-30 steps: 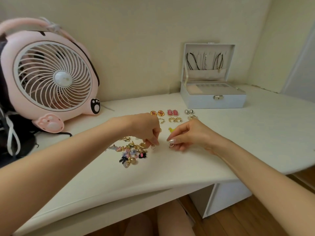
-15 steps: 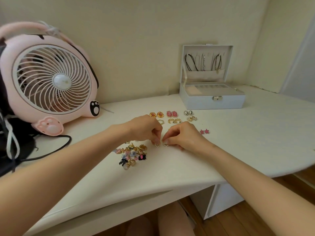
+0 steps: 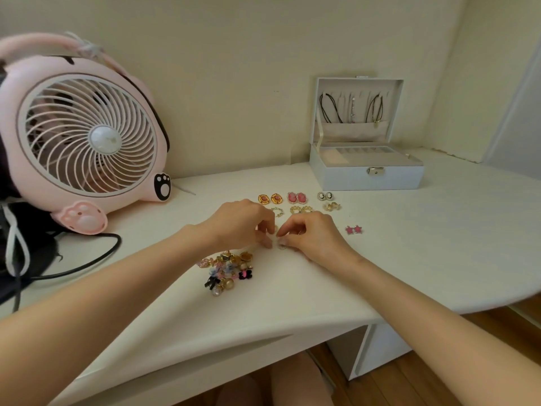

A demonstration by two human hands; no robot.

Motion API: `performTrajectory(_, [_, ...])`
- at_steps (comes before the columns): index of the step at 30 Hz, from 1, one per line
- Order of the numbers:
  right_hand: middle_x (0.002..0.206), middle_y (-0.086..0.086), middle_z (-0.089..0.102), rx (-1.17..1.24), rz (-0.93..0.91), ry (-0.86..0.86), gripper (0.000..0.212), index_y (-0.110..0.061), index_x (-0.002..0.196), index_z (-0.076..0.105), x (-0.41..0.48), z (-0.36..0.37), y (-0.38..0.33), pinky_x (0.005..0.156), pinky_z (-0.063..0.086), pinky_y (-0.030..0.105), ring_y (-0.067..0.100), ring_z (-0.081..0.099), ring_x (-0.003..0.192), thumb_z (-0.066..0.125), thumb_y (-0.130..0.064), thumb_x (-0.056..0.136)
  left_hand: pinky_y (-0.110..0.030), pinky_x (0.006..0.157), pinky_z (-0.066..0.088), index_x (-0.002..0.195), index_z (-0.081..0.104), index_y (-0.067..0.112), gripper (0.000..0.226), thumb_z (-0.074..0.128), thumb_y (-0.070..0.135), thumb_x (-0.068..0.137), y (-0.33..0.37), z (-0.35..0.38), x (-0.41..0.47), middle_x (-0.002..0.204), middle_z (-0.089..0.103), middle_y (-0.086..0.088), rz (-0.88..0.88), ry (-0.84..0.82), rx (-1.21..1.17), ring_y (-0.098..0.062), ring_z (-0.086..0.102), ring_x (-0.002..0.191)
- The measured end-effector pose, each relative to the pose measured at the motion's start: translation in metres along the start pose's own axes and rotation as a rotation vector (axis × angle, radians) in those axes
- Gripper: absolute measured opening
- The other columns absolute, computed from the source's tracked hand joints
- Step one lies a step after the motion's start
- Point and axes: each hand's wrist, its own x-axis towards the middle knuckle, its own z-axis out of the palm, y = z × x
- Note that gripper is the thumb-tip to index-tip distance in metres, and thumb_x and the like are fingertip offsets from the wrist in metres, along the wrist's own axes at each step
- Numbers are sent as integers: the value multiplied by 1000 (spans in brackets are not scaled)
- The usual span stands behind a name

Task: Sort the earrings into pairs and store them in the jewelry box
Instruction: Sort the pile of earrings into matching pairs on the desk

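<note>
The white desk [image 3: 439, 244] runs along a cream wall, with a pink fan [image 3: 85, 136] at its left end and the jewelry box [image 3: 366, 177] standing open at the back, right of centre. I judge the job to be partway through the sorting and not yet begun on the storing: I see no earrings in the box, only cords hanging in its lid.

An unsorted pile [image 3: 228, 271] of mixed earrings lies near the front edge, just below my left hand [image 3: 243, 227]. Between the hands and the box, matched pairs are laid out in rows: an orange pair [image 3: 269, 198], a pink oval pair [image 3: 296, 197], a cameo pair [image 3: 325, 196], gold hoops [image 3: 301, 209] and a chunky gold pair [image 3: 332, 206]. A pink star pair [image 3: 353, 229] sits apart to the right.

My right hand [image 3: 313, 235] pinches a small silvery earring [image 3: 282, 246] against the desk between thumb and forefinger. The left hand's fingers curl down with their tips just beside it. Whether they hold the mate I cannot tell, since that spot is a pale blur.

The box's tray is seen at a shallow angle, so its compartments are hard to read. The left hand covers part of another gold hoop [image 3: 277, 210], and the pile is too tangled to count.
</note>
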Motion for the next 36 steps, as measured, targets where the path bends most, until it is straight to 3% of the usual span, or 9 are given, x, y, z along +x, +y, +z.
performTrajectory(3, [61,-2,57,44,24,-30,9,-12,85,73,-1,-7,0,39,40,13,10,50,44,72,-6,78,-18,58,34,104,61,24,20,64,32,86,-9,-5,-5,93,60,12,-33,67,-59,-9,51,80])
performTrajectory(7, [71,-1,59,-47,-9,-60,8,-16,83,74,1,-3,-1,53,37,7,2,46,58,75,-13,76,-24,66,41,99,63,24,15,63,31,87,-15,-3,-12,91,61,12,-40,122,-99,-10,53,82])
performTrajectory(13, [68,-4,56,-97,-13,-42,8,-19,83,74,7,6,-5,58,36,18,3,45,60,76,-18,75,-23,68,33,99,63,26,19,62,38,84,-3,13,-11,88,51,15,5,154,-73,-6,43,84])
performTrajectory(17, [64,-9,54,-108,-11,-39,9,-20,83,74,9,7,-5,52,33,10,1,45,59,75,-16,75,-23,68,31,93,64,24,15,61,37,86,-6,15,-10,88,55,13,9,179,-32,-12,49,91])
performTrajectory(25, [65,-6,54,-88,-3,-35,9,-17,83,74,12,7,-4,53,35,7,1,45,57,76,-14,75,-25,69,34,92,61,21,16,59,36,86,-6,15,-7,96,61,6,-25,184,43,-16,52,95])
performTrajectory(29, [67,-1,58,-41,-3,-28,10,-15,87,73,9,4,-7,44,35,8,2,46,49,75,-15,77,-26,69,37,94,61,20,21,57,39,87,-9,9,-8,95,61,6,-36,164,27,-14,52,91])
performTrajectory(33, [63,-2,58,-2,-49,4,11,-10,91,72,9,-7,-21,57,37,6,-8,52,46,71,-7,80,-23,66,40,93,62,21,7,57,25,90,-35,-14,-15,92,63,8,-91,229,-115,-9,52,79])
performTrajectory(36, [65,1,60,20,-53,-147,15,-6,95,72,1,-6,-38,48,47,12,-1,55,43,67,-1,82,-24,73,46,93,65,22,12,59,14,88,-52,-23,-26,91,63,11,-61,160,-207,-11,59,86])
